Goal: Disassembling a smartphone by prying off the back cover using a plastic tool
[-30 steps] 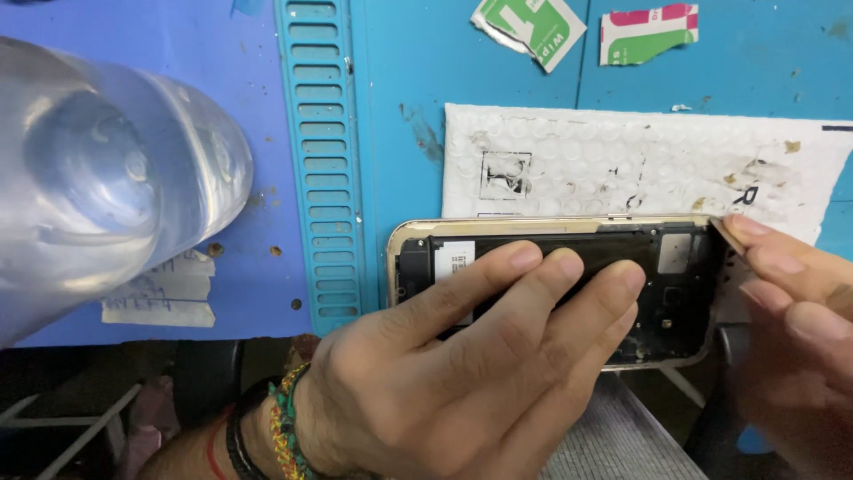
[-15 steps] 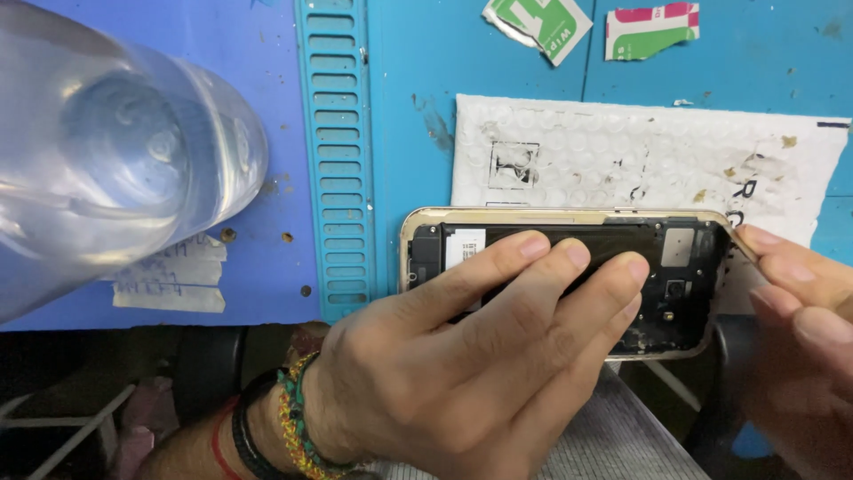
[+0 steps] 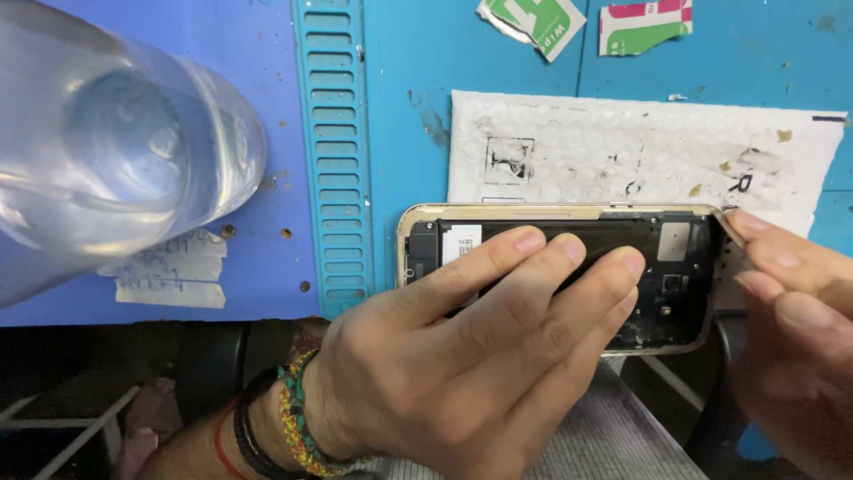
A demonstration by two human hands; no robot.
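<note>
Left hand (image 3: 462, 356) laid flat over an opened gold-framed phone (image 3: 560, 267), fingers together and stretched across its dark inner plate, pressing it down at the near edge of the blue mat (image 3: 426, 53); right hand (image 3: 795, 311) at the phone's right end, fingertips pinched on the frame's upper corner. White bubble-wrap sheet (image 3: 622, 142) just behind the phone; clear plastic bottle (image 3: 107, 160) looming blurred at upper left; beaded bracelets (image 3: 293, 418) on the left wrist.
</note>
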